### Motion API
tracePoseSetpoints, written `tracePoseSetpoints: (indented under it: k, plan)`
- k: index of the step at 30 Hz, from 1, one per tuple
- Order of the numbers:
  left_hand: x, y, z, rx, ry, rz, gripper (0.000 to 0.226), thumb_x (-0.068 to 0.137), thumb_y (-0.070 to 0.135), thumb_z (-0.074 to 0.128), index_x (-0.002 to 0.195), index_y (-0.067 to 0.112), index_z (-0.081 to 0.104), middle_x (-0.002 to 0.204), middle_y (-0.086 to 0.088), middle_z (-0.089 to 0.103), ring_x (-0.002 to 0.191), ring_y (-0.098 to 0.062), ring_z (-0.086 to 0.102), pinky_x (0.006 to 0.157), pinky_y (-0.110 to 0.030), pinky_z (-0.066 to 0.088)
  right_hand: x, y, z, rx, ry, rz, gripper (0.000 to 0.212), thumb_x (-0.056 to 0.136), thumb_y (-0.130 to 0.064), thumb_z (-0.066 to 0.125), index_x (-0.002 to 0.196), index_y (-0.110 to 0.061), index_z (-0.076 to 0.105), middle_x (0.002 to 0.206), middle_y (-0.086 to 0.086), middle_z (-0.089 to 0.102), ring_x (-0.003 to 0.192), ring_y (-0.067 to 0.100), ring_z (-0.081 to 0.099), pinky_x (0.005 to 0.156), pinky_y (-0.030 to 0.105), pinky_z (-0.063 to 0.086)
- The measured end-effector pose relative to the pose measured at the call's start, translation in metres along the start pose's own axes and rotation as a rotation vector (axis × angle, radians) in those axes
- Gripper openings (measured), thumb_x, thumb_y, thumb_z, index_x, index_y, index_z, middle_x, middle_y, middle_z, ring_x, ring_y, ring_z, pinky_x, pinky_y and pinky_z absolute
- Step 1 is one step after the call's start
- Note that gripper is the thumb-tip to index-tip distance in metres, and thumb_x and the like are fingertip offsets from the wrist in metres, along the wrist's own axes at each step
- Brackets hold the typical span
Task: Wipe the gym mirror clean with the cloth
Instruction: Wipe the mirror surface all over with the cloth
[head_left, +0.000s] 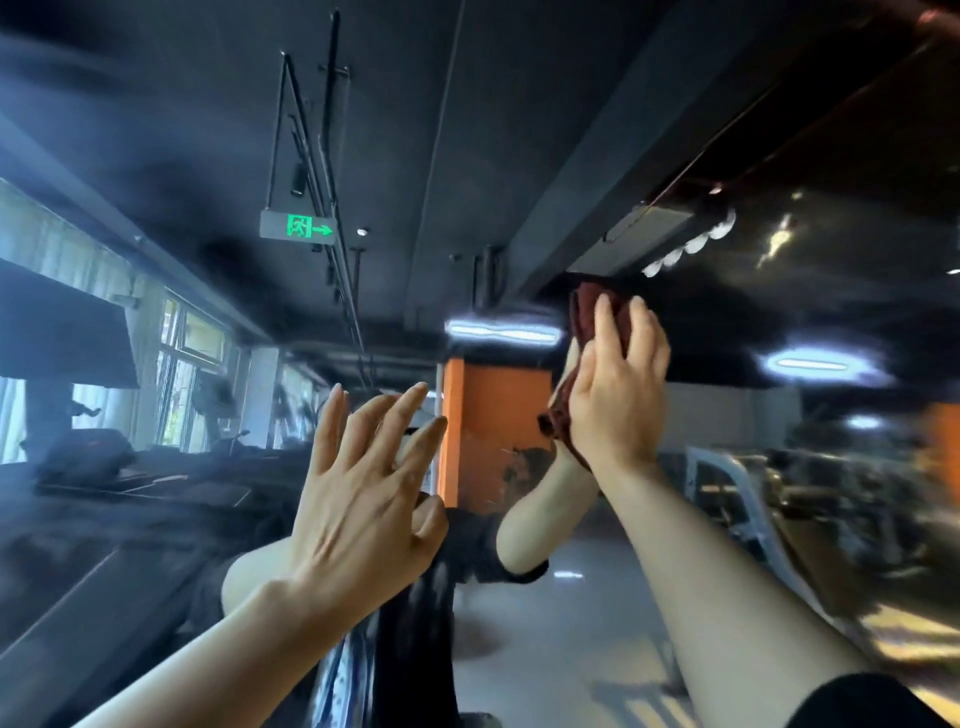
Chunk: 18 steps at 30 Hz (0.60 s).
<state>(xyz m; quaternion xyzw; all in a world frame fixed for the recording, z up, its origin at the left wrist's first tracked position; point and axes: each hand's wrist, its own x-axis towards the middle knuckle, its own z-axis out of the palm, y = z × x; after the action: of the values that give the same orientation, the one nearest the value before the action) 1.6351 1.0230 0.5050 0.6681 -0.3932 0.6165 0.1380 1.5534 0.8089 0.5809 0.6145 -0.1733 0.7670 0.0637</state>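
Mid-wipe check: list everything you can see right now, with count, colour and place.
mirror: one, reflective, fills the view ahead
cloth: one, dark red, pressed to the mirror, upper centre-right
exit sign: one, green, reflected, hanging from the dark ceiling
orange pillar: one, reflected, centre
ceiling lights: several, white, reflected
windows: several, bright, reflected left
left hand: fingers spread, holds nothing
right hand: fingers straight, presses the cloth
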Motion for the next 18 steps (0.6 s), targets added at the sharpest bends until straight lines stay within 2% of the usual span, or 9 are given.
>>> tracePoseSetpoints:
  k: [2, 5, 9, 12, 14, 18]
  plan:
    - [-0.004, 0.005, 0.001, -0.005, -0.008, -0.009, 0.066, 0.072, 0.037, 0.063, 0.134, 0.013, 0.062, 0.149, -0.014, 0.048, 0.134, -0.035, 0.040, 0.118, -0.060, 0.016, -0.016, 0.023, -0.008, -0.015, -0.009, 0.079, 0.057, 0.103, -0.032, 0.019, 0.151, -0.014, 0.044, 0.157, 0.016, 0.033, 0.144, 0.035, 0.030, 0.108, 0.050, 0.044]
    - [-0.019, 0.003, 0.000, -0.036, -0.024, -0.030, 0.067, 0.072, 0.036, 0.066, 0.136, 0.017, 0.059, 0.149, -0.013, 0.048, 0.135, -0.034, 0.039, 0.120, -0.059, 0.015, -0.047, 0.038, -0.013, -0.039, 0.022, 0.158, 0.050, 0.106, -0.026, 0.028, 0.149, -0.010, 0.046, 0.156, 0.019, 0.034, 0.142, 0.038, 0.034, 0.108, 0.050, 0.043]
    - [-0.041, -0.012, -0.004, -0.042, -0.036, -0.077, 0.067, 0.075, 0.040, 0.066, 0.137, 0.016, 0.059, 0.149, -0.013, 0.048, 0.134, -0.034, 0.039, 0.121, -0.057, 0.012, -0.072, 0.015, -0.008, -0.025, 0.070, 0.196, 0.044, 0.106, -0.020, 0.034, 0.146, -0.007, 0.049, 0.154, 0.021, 0.037, 0.138, 0.041, 0.037, 0.110, 0.054, 0.041]
    - [-0.054, -0.027, -0.009, -0.020, -0.042, -0.111, 0.068, 0.078, 0.043, 0.057, 0.138, 0.012, 0.059, 0.148, -0.014, 0.048, 0.133, -0.035, 0.038, 0.122, -0.055, 0.008, -0.081, -0.023, -0.002, 0.029, 0.057, 0.086, 0.043, 0.107, -0.019, 0.034, 0.146, -0.005, 0.049, 0.154, 0.023, 0.036, 0.140, 0.041, 0.035, 0.107, 0.055, 0.044]
    - [-0.063, -0.038, -0.013, -0.011, -0.048, -0.134, 0.070, 0.080, 0.046, 0.054, 0.140, 0.011, 0.057, 0.149, -0.014, 0.047, 0.134, -0.035, 0.037, 0.123, -0.054, 0.006, -0.086, -0.053, 0.002, 0.053, 0.038, -0.009, 0.044, 0.106, -0.017, 0.037, 0.145, -0.004, 0.050, 0.153, 0.024, 0.038, 0.140, 0.042, 0.035, 0.112, 0.054, 0.039]
    - [-0.086, -0.061, -0.020, -0.017, -0.005, -0.194, 0.075, 0.080, 0.046, 0.058, 0.147, 0.013, 0.049, 0.151, -0.013, 0.045, 0.136, -0.036, 0.037, 0.122, -0.058, 0.008, -0.095, -0.111, 0.011, 0.125, 0.000, -0.144, 0.049, 0.095, -0.005, 0.057, 0.144, -0.002, 0.051, 0.150, 0.026, 0.042, 0.140, 0.045, 0.037, 0.117, 0.053, 0.033]
